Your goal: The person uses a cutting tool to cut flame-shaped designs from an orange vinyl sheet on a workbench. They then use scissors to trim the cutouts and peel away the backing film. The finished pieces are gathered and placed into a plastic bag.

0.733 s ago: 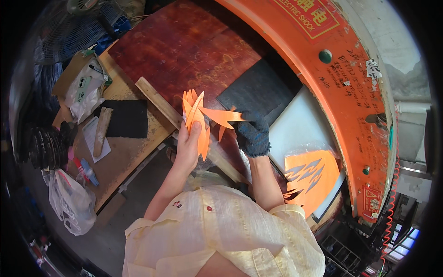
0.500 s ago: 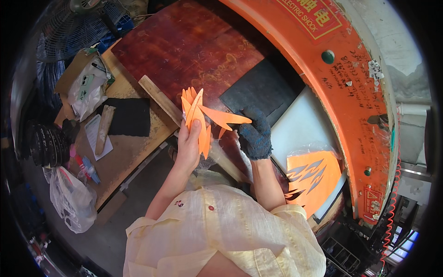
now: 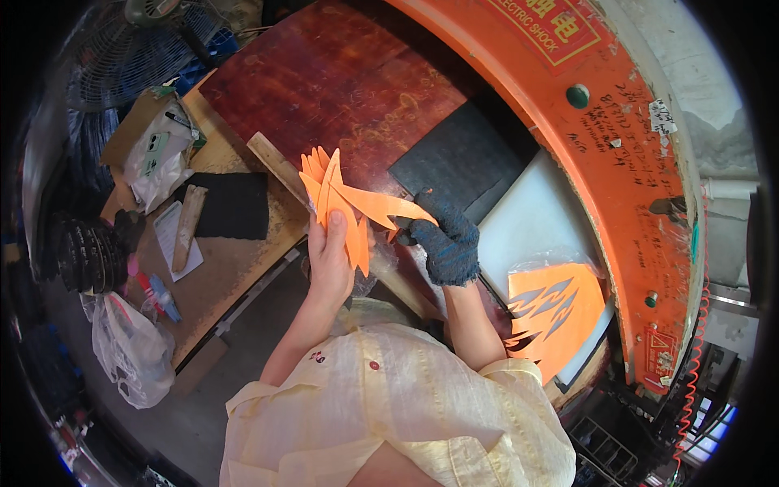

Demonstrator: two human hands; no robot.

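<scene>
My bare left hand [image 3: 329, 256] is closed round a fanned bunch of thin orange cut-outs [image 3: 349, 235] with pointed ends, its thumb pressed on their face. From this bunch one forked orange cut-out [image 3: 377, 204] sticks out to the right. My right hand [image 3: 446, 243], in a dark knitted glove, has its fingers closed at the forked end of that piece. Part of the grip is hidden behind the orange material. To the right, an orange sheet [image 3: 568, 312] with slanted, flame-like openings lies on a white board [image 3: 527, 215].
A large orange machine beam [image 3: 568, 122] curves along the right. Beyond my hands are a reddish-brown board [image 3: 324, 73] and a black mat [image 3: 450, 158]. The left table [image 3: 235, 272] carries a wooden stick [image 3: 188, 227], black sheet [image 3: 235, 207] and plastic bags. A fan [image 3: 150, 49] stands far left.
The forked cut-out's right end has dropped and tilts down more. My gloved fingers have curled in closer under it, and the bunch in my left hand has turned slightly leftward.
</scene>
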